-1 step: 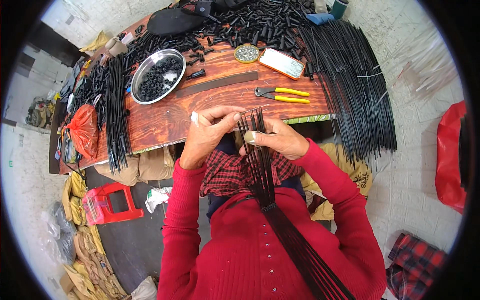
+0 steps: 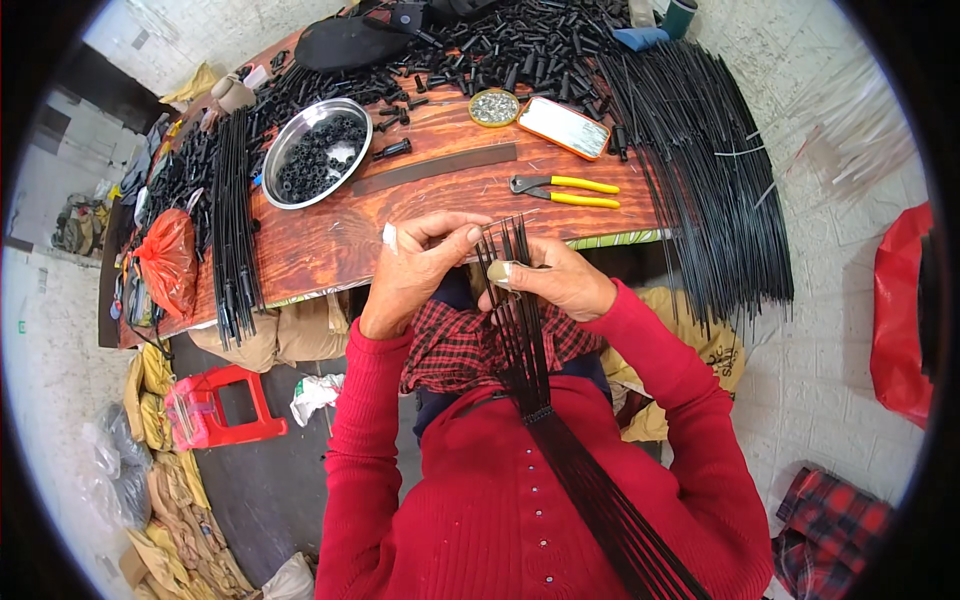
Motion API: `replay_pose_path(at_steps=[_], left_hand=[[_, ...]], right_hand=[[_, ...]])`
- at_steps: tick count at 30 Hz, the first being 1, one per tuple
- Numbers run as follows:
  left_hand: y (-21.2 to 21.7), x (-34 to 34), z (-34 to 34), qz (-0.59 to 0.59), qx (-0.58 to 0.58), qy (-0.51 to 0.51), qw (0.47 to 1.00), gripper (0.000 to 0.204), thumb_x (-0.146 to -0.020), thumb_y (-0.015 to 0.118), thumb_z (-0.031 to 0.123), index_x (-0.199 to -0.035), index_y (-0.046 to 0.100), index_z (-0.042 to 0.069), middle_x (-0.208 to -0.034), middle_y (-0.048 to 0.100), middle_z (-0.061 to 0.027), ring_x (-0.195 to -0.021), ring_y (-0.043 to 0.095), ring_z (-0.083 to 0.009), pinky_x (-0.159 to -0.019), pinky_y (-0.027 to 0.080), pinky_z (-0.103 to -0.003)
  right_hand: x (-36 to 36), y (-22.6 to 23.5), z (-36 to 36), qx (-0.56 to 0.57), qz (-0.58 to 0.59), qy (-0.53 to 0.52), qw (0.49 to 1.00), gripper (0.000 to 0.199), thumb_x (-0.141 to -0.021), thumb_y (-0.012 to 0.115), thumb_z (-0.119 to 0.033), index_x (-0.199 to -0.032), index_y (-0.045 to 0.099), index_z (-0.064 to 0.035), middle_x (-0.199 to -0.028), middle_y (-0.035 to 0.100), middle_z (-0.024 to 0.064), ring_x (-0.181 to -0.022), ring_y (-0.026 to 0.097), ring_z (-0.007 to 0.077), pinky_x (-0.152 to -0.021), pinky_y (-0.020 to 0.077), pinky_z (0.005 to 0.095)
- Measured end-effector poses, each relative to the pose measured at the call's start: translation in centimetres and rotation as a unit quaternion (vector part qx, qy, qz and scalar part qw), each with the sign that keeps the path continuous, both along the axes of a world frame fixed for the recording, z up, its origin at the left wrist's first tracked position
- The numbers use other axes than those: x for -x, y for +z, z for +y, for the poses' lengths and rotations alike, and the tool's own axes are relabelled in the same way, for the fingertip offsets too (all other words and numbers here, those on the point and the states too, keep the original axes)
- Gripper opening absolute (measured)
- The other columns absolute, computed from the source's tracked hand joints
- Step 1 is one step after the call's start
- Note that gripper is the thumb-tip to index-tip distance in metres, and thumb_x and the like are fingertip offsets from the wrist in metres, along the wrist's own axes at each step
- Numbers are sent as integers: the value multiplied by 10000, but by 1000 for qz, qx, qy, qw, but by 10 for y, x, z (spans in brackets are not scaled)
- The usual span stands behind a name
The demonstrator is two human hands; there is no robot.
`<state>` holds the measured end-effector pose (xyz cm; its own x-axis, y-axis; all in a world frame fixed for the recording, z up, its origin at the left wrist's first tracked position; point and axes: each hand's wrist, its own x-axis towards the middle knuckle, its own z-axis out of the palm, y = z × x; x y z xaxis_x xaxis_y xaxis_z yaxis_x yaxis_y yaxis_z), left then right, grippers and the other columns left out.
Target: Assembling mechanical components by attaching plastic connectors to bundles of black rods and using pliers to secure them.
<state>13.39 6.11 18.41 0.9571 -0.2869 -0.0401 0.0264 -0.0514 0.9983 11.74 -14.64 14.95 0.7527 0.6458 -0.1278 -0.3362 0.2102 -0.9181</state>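
Note:
Above my lap I hold a bundle of long, thin black strands [image 2: 527,370]. It runs back over my red top and is tied across by a narrow woven band [image 2: 538,414]. My left hand [image 2: 428,262], with white tape on one finger, is closed in a pinch at the far ends of the strands. A fine wire-like piece [image 2: 523,215] crosses there; whether it passes between my left fingertips is hard to see. My right hand [image 2: 562,280] is closed round the strands from the right, its thumb wearing a tan cover [image 2: 500,273].
On the wooden table [image 2: 440,205] lie yellow-handled pincers [image 2: 570,190], a flat dark bar [image 2: 440,168], a steel bowl [image 2: 281,196] of black rings, a round tin [image 2: 493,107] and a rectangular tray [image 2: 564,127]. Black rods [image 2: 700,170] overhang the right edge. A red stool [image 2: 230,408] stands left.

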Motion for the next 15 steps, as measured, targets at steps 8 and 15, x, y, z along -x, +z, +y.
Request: replay_pose_path(at_steps=[8,15], left_hand=[[-34,-9,7,-7,-2,12,1000,185,-923,665,110,-1054,713,-11,-897,697,-18,-804,603,-59,-720,501,-228],[-44,-11,13,34,37,-9,999,225,-929,682,176,-1049,703,-13,-924,703,-35,-823,621,-71,-729,508,-227]], right_hand=[[16,-4,26,17,53,-121,991,323,-1003,526,-192,-1259,468,-5,-885,673,151,-719,690,209,-665,580,312],[22,-10,33,70,2,-134,989,308,-1015,502,-244,-1201,470,-2,-828,649,124,-657,659,176,-607,550,281]])
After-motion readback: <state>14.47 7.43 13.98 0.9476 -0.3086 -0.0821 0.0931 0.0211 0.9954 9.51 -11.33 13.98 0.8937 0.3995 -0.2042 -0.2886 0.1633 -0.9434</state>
